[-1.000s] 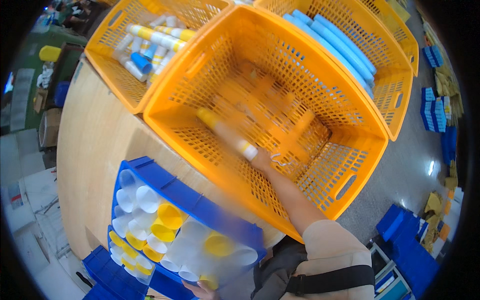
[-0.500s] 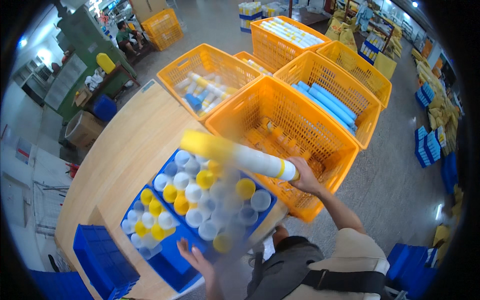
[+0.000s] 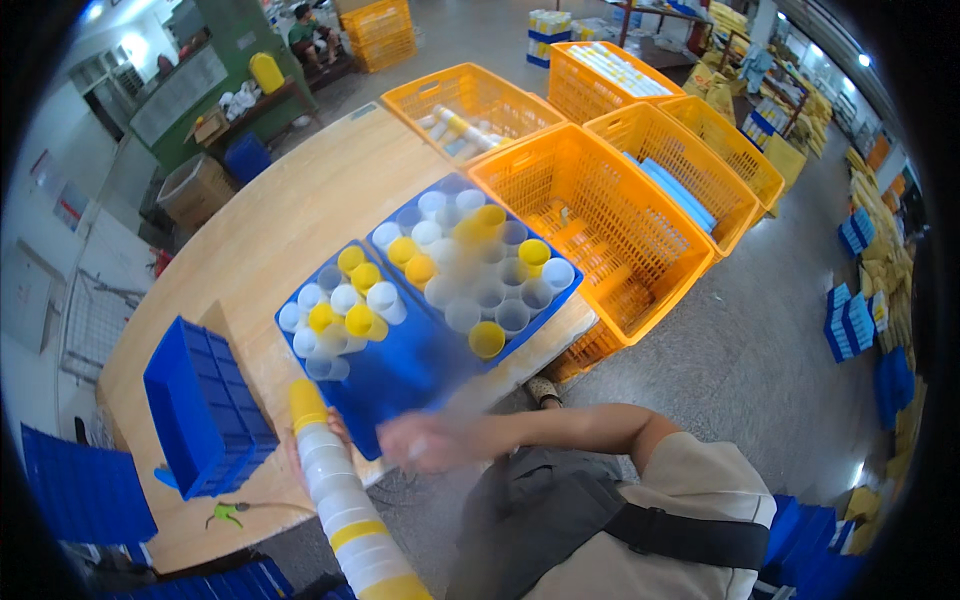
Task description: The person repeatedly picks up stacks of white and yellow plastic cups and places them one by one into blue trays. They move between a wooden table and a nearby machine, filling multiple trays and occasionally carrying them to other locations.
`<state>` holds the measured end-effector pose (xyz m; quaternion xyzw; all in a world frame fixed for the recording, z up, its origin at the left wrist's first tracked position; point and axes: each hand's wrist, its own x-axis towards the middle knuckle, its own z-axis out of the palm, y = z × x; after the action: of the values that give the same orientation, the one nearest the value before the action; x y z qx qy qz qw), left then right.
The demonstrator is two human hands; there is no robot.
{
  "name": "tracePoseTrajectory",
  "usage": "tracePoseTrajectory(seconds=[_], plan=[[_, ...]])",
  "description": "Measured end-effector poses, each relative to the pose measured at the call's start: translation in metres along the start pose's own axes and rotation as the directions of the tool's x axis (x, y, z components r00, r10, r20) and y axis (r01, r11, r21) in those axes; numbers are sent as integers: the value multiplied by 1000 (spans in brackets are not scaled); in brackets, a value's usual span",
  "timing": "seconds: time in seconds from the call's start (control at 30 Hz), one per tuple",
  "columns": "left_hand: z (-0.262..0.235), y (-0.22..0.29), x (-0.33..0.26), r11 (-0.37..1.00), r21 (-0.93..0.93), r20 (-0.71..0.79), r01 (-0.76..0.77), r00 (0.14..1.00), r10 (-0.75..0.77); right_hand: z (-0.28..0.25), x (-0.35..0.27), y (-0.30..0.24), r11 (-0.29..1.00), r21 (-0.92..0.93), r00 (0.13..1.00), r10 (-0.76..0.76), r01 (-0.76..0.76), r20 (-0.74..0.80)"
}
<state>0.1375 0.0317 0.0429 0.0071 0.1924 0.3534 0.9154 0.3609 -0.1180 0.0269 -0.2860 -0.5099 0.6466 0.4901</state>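
My left hand (image 3: 318, 440) is shut around a long stack of nested white and yellow cups (image 3: 340, 500) that runs from the table's near edge down toward me. My right hand (image 3: 420, 442) is blurred just right of the stack, apart from it, with nothing in it. Ahead of both hands, two blue trays (image 3: 405, 368) (image 3: 572, 292) lie side by side on the round wooden table (image 3: 270, 210). They hold several upright white cups (image 3: 490, 300) and yellow cups (image 3: 360, 320).
An empty blue crate (image 3: 205, 405) stands at the table's left, with a small green tool (image 3: 228, 515) near the edge. Large orange baskets (image 3: 610, 230) (image 3: 470, 100) (image 3: 730, 150) ring the table's far side. Blue bins (image 3: 80, 490) are stacked at lower left.
The cup stack has come from across the trays, where my right hand held it, down to my left side. My right hand has let go and swung in front of me.
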Motion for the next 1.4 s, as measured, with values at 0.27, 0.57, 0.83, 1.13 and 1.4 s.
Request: tracePoseTrajectory(seconds=[0.27,0.57,0.83,1.13,1.4], plan=[[-2,-69,-29,953,251,-142,168,981,-135,-3,101,70,574,797,823,535,-188,-191],[25,-54,-5,913,296,-268,280,942,-202,-33,112,40,656,691,812,557,-303,-172],[12,-78,19,959,259,-227,113,972,-53,-67,119,64,491,860,860,490,-136,-143],[27,-73,25,785,497,-428,370,891,-149,-91,131,59,630,707,676,675,-320,-295],[24,-82,21,891,387,-417,236,907,-59,-94,95,69,657,687,826,544,-311,-146]])
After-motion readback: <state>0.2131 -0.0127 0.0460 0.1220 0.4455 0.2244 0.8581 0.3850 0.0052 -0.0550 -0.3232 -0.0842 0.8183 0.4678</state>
